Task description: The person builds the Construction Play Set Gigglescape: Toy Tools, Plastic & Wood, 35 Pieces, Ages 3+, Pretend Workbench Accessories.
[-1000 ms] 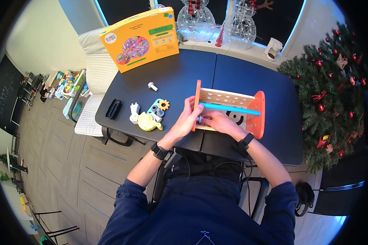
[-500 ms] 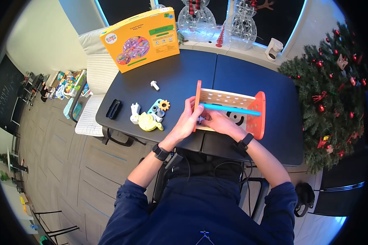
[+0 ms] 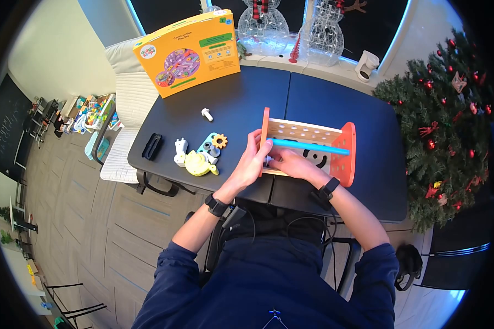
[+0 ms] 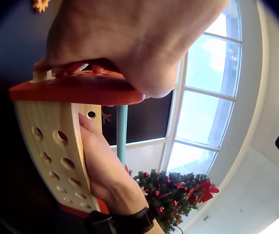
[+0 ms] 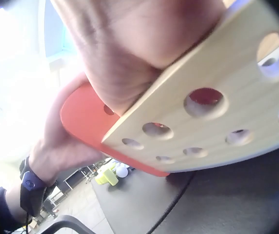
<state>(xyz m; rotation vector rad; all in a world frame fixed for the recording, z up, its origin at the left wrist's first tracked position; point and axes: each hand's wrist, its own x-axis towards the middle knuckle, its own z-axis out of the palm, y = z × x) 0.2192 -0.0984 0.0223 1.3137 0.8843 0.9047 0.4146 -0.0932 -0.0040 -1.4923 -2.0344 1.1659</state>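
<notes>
A wooden toy toolbox with holes along its pale side panel (image 3: 304,131) and orange end panels (image 3: 348,156) stands on the dark table. A blue rod (image 3: 313,146) spans it as a handle. My left hand (image 3: 253,158) grips the left end panel from outside, thumb at its edge beside the rod. Its fingertips reach a pale wooden knob (image 4: 42,76) on that panel's outer face in the left wrist view. My right hand (image 3: 292,163) reaches inside the box, fingers curled at a small white piece (image 3: 267,160) against the same panel; the fingertips are mostly hidden.
To the left lie a white bolt (image 3: 207,114), a yellow toy piece (image 3: 198,163), an orange gear (image 3: 219,141), a blue plate (image 3: 206,145) and a black case (image 3: 152,147). A yellow box (image 3: 192,55) stands behind them. A decorated Christmas tree (image 3: 439,126) borders the table's right side.
The right fingers have shifted slightly at the left end panel, covering more of the small white piece. The left hand and toolbox stay almost in place.
</notes>
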